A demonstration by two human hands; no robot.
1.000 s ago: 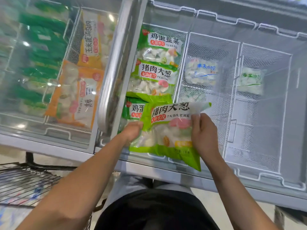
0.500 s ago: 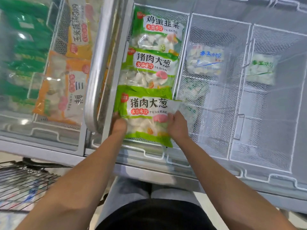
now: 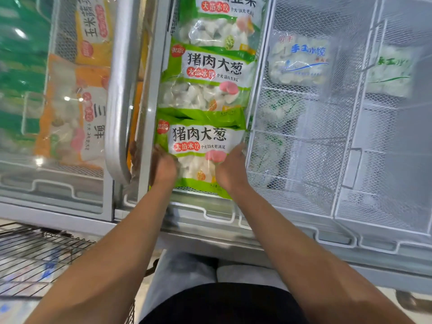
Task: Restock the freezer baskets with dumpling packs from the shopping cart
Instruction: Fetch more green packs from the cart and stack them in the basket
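green dumpling pack (image 3: 198, 146) | white label (red badge) | both hands grip

My fingers (image 3: 236, 150) hold a green-and-white dumpling pack (image 3: 201, 157) with black lettering; orange packs (image 3: 70, 113) lie beside white mesh baskets (image 3: 304, 136).

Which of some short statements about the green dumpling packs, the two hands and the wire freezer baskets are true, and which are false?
1. Both hands, left hand and right hand, hold the nearest green plastic dumpling pack. True.
2. That pack is in the white wire basket at the far right. False: it is in the basket just right of the grey metal lid handle.
3. A second green dumpling pack lies beyond it. True.
4. The orange dumpling pack lies uncovered. False: it lies under the closed glass lid.
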